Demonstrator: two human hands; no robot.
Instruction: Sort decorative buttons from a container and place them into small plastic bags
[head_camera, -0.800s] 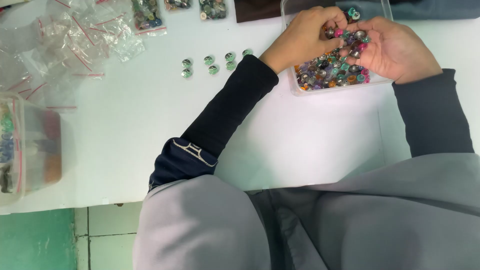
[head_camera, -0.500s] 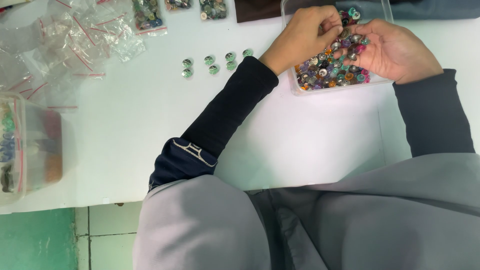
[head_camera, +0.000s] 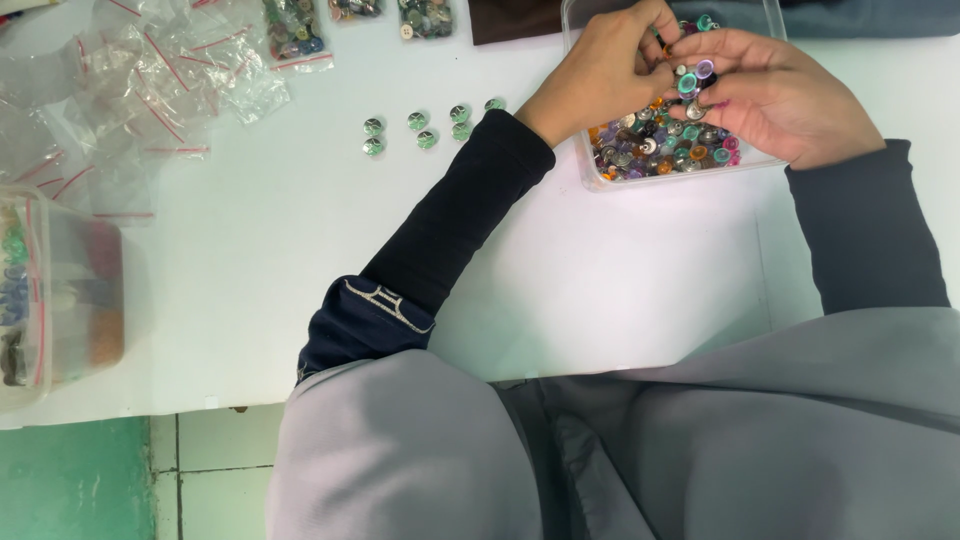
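A clear plastic tray (head_camera: 672, 177) at the upper right of the white table (head_camera: 250, 260) holds many small coloured round buttons (head_camera: 660, 145). Both of my hands are over it. My left hand (head_camera: 605, 70) has its fingertips pinched together just above the pile. My right hand (head_camera: 780, 85) cups several buttons, teal and purple ones (head_camera: 696, 76), at its fingertips. The two hands meet at their fingertips over the tray.
Several green buttons (head_camera: 420, 128) lie loose on the table left of the tray. Empty small zip bags (head_camera: 130, 80) are heaped at the upper left, and filled bags (head_camera: 292, 28) lie along the far edge. A clear box (head_camera: 55, 290) stands at the left edge.
Both hands have lifted slightly off the pile and closed toward each other. The right hand now holds a few buttons up at its fingertips.
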